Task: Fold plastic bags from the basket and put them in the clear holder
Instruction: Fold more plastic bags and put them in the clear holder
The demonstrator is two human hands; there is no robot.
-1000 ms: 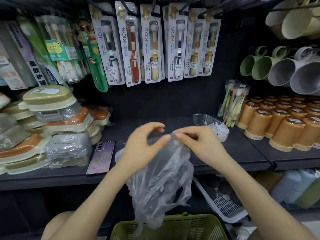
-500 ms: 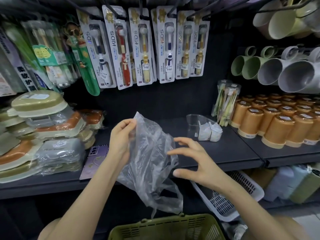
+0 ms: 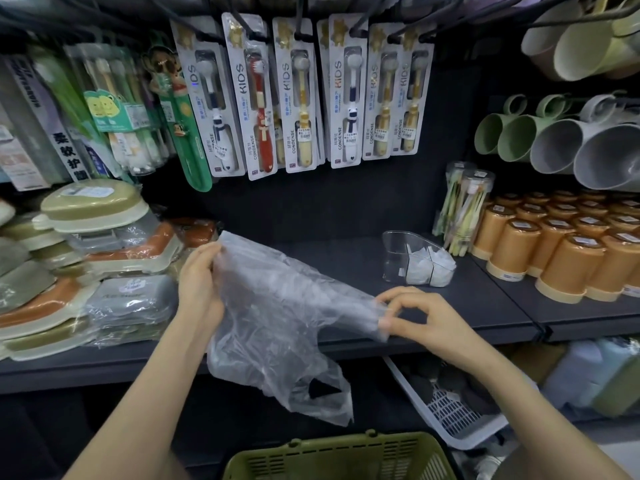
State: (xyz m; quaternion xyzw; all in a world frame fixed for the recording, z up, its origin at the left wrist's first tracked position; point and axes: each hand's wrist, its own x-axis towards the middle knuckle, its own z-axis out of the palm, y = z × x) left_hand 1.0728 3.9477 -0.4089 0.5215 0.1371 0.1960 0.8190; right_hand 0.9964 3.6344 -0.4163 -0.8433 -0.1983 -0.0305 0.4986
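Note:
A thin clear plastic bag (image 3: pixel 284 317) is stretched in the air in front of the dark shelf (image 3: pixel 478 306). My left hand (image 3: pixel 201 289) grips its upper left corner. My right hand (image 3: pixel 412 317) pinches its right edge between thumb and fingers. The bag's handle end hangs down above the green basket (image 3: pixel 339 459) at the bottom of the view. The clear holder (image 3: pixel 398 258) stands on the shelf to the right, with folded white bags inside it.
Wrapped soap boxes (image 3: pixel 86 265) are stacked on the shelf's left. Orange cups (image 3: pixel 561 251) and a tube of toothbrushes (image 3: pixel 464 206) stand on the right. Kids' toothbrush packs (image 3: pixel 301 98) hang behind. A white basket (image 3: pixel 450 410) sits below the shelf.
My right hand took hold of the bag's right edge and drew it rightward, spreading the bag out. My left hand kept its grip on the upper corner.

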